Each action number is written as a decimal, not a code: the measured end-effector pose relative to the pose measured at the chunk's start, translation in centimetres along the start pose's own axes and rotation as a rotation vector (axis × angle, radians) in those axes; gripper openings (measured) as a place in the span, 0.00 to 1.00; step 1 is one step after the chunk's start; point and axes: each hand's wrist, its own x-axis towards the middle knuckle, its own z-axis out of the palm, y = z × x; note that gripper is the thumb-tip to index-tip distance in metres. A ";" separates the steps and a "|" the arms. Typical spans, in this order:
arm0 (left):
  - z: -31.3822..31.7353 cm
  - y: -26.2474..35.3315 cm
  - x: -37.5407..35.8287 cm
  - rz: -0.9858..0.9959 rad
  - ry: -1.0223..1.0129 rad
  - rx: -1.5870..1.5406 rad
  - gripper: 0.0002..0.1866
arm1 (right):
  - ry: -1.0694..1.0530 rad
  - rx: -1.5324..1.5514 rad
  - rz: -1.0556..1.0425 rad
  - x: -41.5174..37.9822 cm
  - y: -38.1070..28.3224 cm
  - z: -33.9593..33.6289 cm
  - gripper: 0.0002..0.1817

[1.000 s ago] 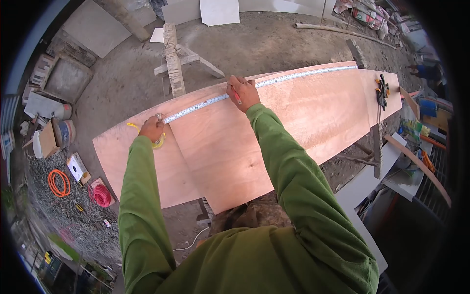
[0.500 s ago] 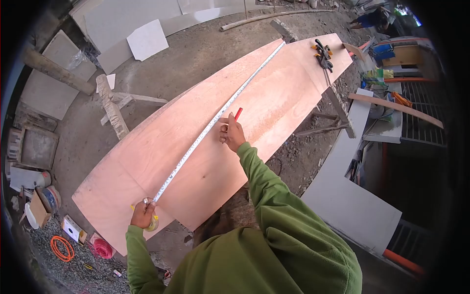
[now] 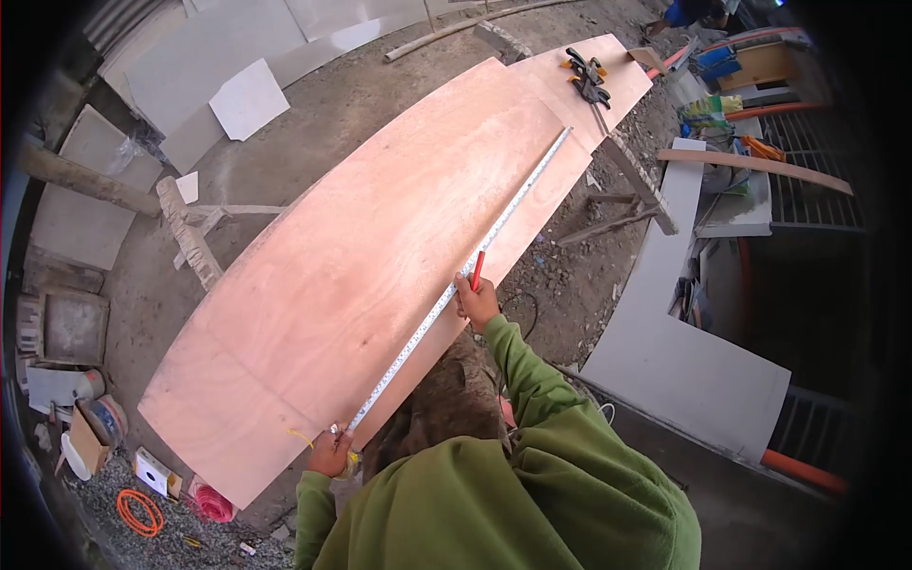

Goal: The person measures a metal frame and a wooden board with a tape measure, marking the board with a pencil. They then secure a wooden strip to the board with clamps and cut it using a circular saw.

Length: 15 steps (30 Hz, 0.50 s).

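A long, curved-sided plywood sheet lies raised in front of me. My left hand is closed around a yellow tape measure at the sheet's near edge, with most of the case hidden behind my fingers. From there the white tape blade runs out over the plywood, close to its right edge, and ends near the far right side. My right hand grips a red pencil, tip pointing up, with its fingers right at the blade about midway along.
Black and orange clamps sit at the far end. Wooden trestles show beside the sheet. Pale boards lie to the right. An orange hose coil and pink roll lie front left. A person is far off.
The tape blade has shifted right across the plywood, toward its right edge. My left hand has moved right with the case, and my right hand has come down to the blade with the pencil.
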 end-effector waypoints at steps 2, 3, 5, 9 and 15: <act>1.2 -0.5 -0.4 -0.098 -0.062 0.131 0.16 | 0.055 0.022 -0.005 -2.1 2.6 -1.8 0.17; 1.9 -0.8 -0.4 -0.102 -0.065 0.128 0.16 | 0.094 0.043 -0.011 -2.7 3.5 -2.7 0.17; 2.8 -1.1 -0.2 -0.029 -0.103 0.176 0.15 | 0.174 0.018 0.008 -3.3 4.3 -4.1 0.17; 4.1 -0.7 0.2 -0.019 -0.138 0.136 0.15 | 0.185 0.011 0.025 -2.7 4.1 -4.9 0.17; 4.5 -1.1 -0.1 0.006 -0.041 0.167 0.15 | 0.199 -0.001 0.005 -2.8 4.2 -4.4 0.17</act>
